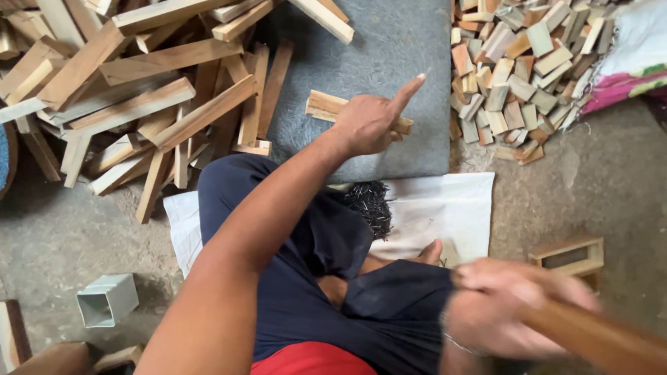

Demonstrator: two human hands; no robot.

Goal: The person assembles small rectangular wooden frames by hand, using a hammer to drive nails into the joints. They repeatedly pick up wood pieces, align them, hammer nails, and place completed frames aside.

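Right hand (504, 309) grips a wooden handle (597, 340); left hand (372, 121) steadies wood pieces (326, 105).

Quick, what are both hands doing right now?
Left hand: presses down on a small wooden piece on the grey slab, index finger pointing out.
Right hand: blurred, closed around a wooden handle.

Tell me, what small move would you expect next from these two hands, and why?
Probably the right hand brings its wooden handle down toward the wood pieces that the left hand pins on the grey slab; the handle is raised and blurred, and nails lie close by.
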